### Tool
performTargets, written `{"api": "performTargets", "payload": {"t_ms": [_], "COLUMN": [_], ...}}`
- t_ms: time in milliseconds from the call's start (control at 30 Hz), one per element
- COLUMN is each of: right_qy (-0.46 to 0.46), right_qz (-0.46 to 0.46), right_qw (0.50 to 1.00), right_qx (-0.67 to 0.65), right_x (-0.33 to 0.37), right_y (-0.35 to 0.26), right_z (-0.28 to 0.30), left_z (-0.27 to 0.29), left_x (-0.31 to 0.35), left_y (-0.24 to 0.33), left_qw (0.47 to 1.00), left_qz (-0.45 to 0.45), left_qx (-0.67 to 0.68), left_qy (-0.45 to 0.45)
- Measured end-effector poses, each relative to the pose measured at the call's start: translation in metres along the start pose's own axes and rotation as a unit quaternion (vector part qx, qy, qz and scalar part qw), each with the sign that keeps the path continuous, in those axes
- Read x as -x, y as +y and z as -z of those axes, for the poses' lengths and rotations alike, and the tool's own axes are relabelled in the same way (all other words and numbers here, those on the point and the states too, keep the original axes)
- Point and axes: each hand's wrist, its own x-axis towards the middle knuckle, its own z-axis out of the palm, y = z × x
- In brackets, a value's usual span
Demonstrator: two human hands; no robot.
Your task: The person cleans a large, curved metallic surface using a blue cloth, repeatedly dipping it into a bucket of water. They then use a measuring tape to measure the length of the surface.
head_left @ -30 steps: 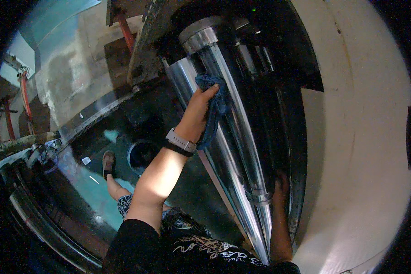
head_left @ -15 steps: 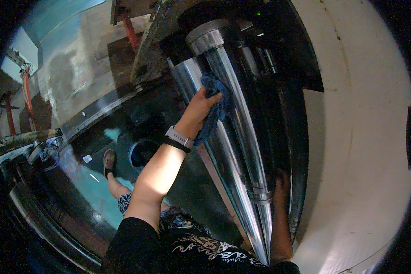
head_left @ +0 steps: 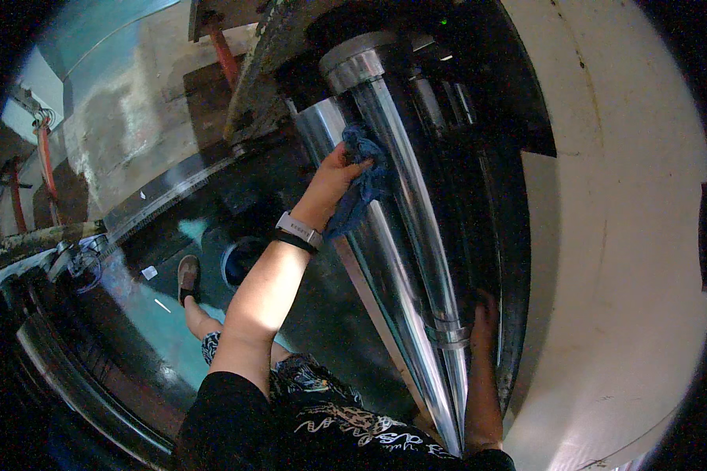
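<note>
My left hand is closed on a bunched blue cloth, pressed to the upper part of a long shiny metal roller. Just right of it lies a second polished roller, with a wide collar at its far end and a narrower ring lower down. My right hand reaches along the right side of this second roller, beside the ring. Deep shadow hides its fingers, so I cannot tell whether they grip anything.
Dark machine parts sit behind the rollers. A large cream panel rises on the right. A bucket stands on the green floor near my foot. More long rollers or bars lie at lower left.
My left hand and the cloth have shifted slightly to the left across the rollers. The right hand stays in nearly the same place.
</note>
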Motion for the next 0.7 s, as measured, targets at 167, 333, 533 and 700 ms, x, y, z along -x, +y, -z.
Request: {"api": "performTargets", "payload": {"t_ms": [167,333,533,700], "right_qy": [-0.015,-0.023,-0.041,-0.059], "right_qz": [-0.013,-0.017,-0.077,-0.075], "right_qw": [0.997,0.998,0.994,0.993], "right_qx": [-0.08,0.048,-0.063,-0.064], "right_x": [-0.001,0.001,-0.005,-0.006], "right_y": [0.001,0.038,-0.034,-0.017], "right_z": [-0.001,0.0,-0.001,-0.004], "left_z": [0.017,0.018,-0.024,-0.051], "left_x": [-0.011,-0.006,0.001,-0.032], "left_y": [-0.014,-0.014,0.021,0.012], "left_qw": [0.999,0.984,0.93,0.584], "left_qz": [-0.043,-0.069,-0.327,-0.529], "left_qx": [0.0,0.038,-0.121,-0.597], "left_qy": [0.02,0.157,0.115,0.15]}}
